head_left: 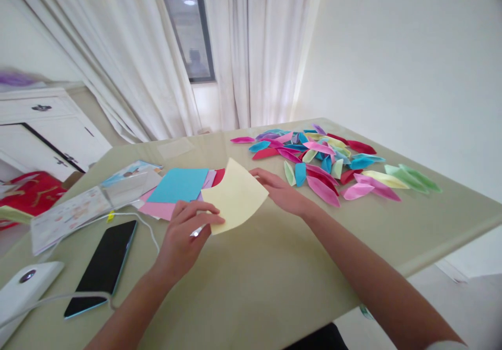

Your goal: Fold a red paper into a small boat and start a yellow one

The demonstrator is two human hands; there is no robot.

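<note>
A pale yellow paper sheet (237, 198), slightly curved, is held above the table. My left hand (184, 235) pinches its lower left corner between thumb and fingers. At its right edge is my right hand (280, 189), its fingertips partly behind the paper and its thumb hidden. Behind and left of the sheet lie loose coloured papers, with a blue square (180, 185) on top and pink, purple and red ones (218, 177) showing around it. Many folded paper pieces (321, 148) in pink, blue, green, red and yellow are heaped on the right side.
A black phone (104, 266) lies at the left, beside a white device (29, 292) with a cable. Printed sheets (74, 216) and a clear sleeve (131, 188) are farther back. The table edge (443, 250) runs along the right; curtains hang behind.
</note>
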